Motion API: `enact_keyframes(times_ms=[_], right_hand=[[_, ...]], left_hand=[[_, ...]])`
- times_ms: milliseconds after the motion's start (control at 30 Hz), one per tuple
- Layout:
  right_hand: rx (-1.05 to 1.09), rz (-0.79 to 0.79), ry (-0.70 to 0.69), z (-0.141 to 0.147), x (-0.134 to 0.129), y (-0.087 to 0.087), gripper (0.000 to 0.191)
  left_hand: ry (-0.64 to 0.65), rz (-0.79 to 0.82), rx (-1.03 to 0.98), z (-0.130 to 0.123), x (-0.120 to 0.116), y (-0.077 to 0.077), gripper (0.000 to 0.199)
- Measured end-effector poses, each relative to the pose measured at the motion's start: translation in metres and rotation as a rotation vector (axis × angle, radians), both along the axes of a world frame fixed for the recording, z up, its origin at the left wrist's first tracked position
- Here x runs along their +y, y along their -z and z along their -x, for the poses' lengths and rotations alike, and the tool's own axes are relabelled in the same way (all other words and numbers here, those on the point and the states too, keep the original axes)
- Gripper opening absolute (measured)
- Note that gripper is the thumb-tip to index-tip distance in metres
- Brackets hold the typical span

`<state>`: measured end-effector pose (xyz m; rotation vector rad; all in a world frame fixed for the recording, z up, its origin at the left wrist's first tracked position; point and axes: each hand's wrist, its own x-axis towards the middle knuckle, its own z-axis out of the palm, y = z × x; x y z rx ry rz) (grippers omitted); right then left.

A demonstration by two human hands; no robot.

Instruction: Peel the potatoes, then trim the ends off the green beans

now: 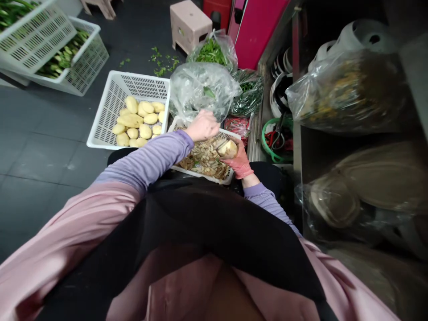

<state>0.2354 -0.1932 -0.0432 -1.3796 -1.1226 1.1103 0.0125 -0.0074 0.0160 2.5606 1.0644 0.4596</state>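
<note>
1. the step in hand looks like peeling: the right hand, in a thin orange-pink glove, is wrapped around a potato over the right side of a white tray
2. the bare left hand is curled closed just above that tray, near the potato (whether a peeler sits in its fist, i cannot tell)
3. the next move probably calls for turning the potato to bring its browner patches upward, with the grip kept firm since a wet, bared surface may slip
4. the potato is rounded and blunt, pale cream on top with brownish skin about it
5. below it, damp-looking peelings lie in a ragged, curling heap, cream mixed with brown
6. just left, a white basket of slotted, stiff-looking plastic holds smooth yellow potatoes, some round, one long
7. beyond the tray, a clear bag puffs up, thin, shiny and crinkled
</note>
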Motion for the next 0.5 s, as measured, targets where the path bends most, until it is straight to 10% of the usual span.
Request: enact_keyframes(times_ms=[300,500], right_hand=[[-0.006,-0.084,-0.061,-0.002,-0.012,-0.026,0.119],[0.263,-0.018,0.050,0.015,-0.009,-0.013,0.129]], left_hand=[[0.007,0.116,0.054,0.004,0.015,0.003,0.052],[-0.231,0.771,-0.370,0.003,-0.042,0.021,0.067]])
